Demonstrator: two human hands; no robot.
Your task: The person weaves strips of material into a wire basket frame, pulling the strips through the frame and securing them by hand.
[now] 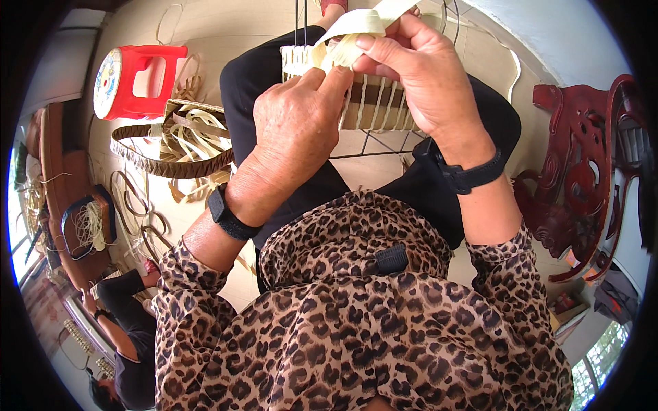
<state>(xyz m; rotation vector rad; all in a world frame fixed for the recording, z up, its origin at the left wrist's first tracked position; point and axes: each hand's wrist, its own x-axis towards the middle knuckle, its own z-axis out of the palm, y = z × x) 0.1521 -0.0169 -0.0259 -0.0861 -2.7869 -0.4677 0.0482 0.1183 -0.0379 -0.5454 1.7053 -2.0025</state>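
Brown-and-black leopard-print cloth makes up the shirt (356, 322) nearest the camera, with black trousers (250, 82) on parted legs beyond it. Each wrist wears a black band, and both forearms reach up from below. The left hand (298, 123) is curled, its back upward, covering part of the work; whether its hidden fingers grip anything, I cannot tell. The right hand (425, 75), just beside it and a little higher, pinches a cream strip (349, 26) between thumb and fingers.

That strip is flat, wide and slightly glossy, folding over itself at the upper edge of a black wire frame (370, 153) set between the knees. Pale strands (373, 109) run down the frame in spaced rows, packed closer at the left, with a brown panel behind them.

On the tiled floor (212, 24) to the left, a brown pleated band (181, 169) curves round a heap of cream and brown strips (195, 137). Close by lies a red plastic stool (130, 103), tipped on its side. Loose brown loops (140, 226) trail below. Off to the right stands carved dark-red wooden furniture (572, 164); at lower left, well apart, is another person (130, 342) in dark clothes.
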